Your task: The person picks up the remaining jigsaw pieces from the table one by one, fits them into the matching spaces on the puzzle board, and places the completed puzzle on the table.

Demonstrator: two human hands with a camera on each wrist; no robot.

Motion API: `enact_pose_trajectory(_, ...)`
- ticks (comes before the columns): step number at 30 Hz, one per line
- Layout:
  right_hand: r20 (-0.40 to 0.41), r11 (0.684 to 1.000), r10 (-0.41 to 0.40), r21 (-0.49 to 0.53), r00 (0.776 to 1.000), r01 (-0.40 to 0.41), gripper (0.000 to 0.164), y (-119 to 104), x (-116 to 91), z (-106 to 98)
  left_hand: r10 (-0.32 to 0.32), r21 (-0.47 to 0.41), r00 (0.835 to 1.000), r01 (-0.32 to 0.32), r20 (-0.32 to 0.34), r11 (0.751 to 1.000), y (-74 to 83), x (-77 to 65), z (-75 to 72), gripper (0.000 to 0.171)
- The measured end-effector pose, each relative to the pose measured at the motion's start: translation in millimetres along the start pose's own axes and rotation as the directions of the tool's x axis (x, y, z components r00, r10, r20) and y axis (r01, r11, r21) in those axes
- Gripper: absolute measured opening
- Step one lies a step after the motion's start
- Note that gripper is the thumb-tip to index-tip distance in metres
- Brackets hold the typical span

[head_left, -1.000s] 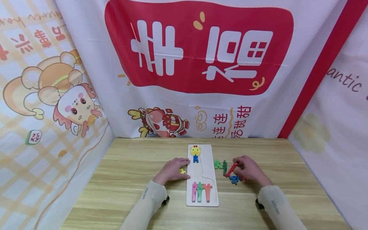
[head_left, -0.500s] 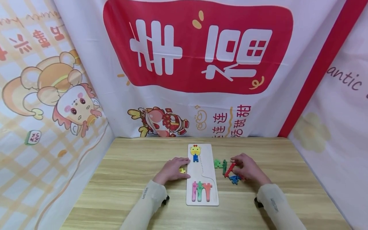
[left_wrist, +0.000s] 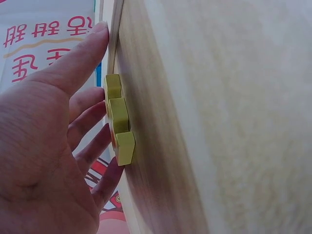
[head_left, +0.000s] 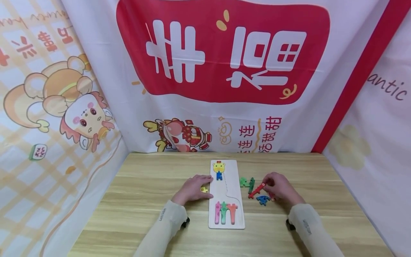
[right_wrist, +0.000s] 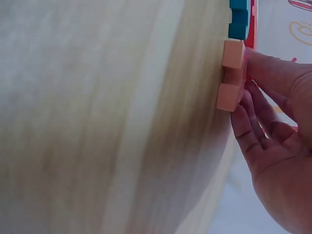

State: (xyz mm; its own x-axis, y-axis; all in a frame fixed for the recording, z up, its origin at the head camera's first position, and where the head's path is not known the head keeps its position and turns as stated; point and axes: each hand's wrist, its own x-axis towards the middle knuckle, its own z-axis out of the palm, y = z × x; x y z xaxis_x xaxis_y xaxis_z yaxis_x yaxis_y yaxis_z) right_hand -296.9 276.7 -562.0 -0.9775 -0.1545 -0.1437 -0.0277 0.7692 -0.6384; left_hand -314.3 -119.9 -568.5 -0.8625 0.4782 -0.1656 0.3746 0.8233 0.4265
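A white puzzle board [head_left: 227,185] lies on the table, a yellow giraffe-head piece [head_left: 219,167] and a blue piece [head_left: 219,176] at its far end. Pink, green and orange leg pieces [head_left: 223,213] stand at its near end. My left hand [head_left: 192,188] rests at the board's left edge, thumb and fingers extended, with a yellow puzzle piece [left_wrist: 117,114] lying between them. To the right of the board, my right hand [head_left: 280,186] pinches the end of a long red puzzle piece [head_left: 255,191]. An orange piece [right_wrist: 232,75] lies under this hand, mostly hidden in the head view.
Two green pieces [head_left: 246,183] lie just right of the board, near the red one. A blue piece [head_left: 263,200] sits in front of the red piece. Printed cloth [head_left: 224,135] hangs behind the wooden table [head_left: 154,178] and on both sides.
The red piece has turned flatter, its near end shifting left, while my right fingers stay at its other end. My left hand and the board have stayed put.
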Motion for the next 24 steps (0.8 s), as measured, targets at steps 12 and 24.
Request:
enact_pose_trajectory(12, 0.021, 0.934, 0.012, 0.356, 1.000, -0.018, 0.028, -12, -13, -18, 0.015, -0.010, 1.000, -0.015, -0.009, 1.000, -0.1, -0.8, -0.4, 0.078)
enact_pose_trajectory(24, 0.029, 0.901, -0.072, 0.431, 0.997, 0.052, 0.041, -32, -19, -20, 0.011, -0.017, 1.000, -0.011, -0.005, 1.000, 1.0, -1.6, -1.0, 0.079)
